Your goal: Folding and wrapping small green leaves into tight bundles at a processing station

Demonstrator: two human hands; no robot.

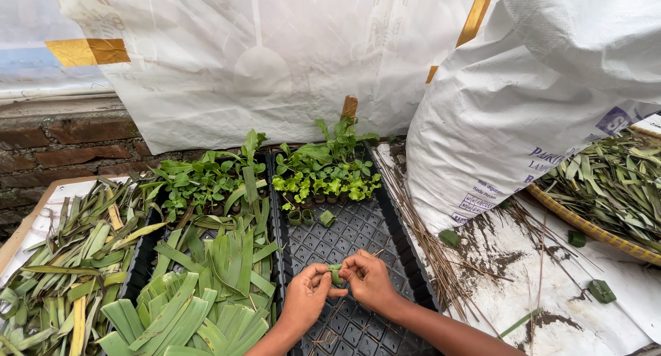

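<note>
Both my hands meet over the near part of a black plastic seedling tray (365, 228). My left hand (306, 297) and my right hand (370, 280) pinch the same small rolled green leaf strip (335, 273) from either side. At the tray's far end stand small green seedlings (329, 177) in little leaf cups. A few empty leaf cups (310, 217) sit just in front of them. To the left of my hands lies a stack of cut green leaf strips (206, 287).
A second tray of seedlings (203, 184) lies to the left, and beyond it a heap of long leaves (62, 259) on a board. A big white sack (537, 101) leans at the right. Thin sticks (427, 246) and a woven basket of leaves (606, 184) lie nearby.
</note>
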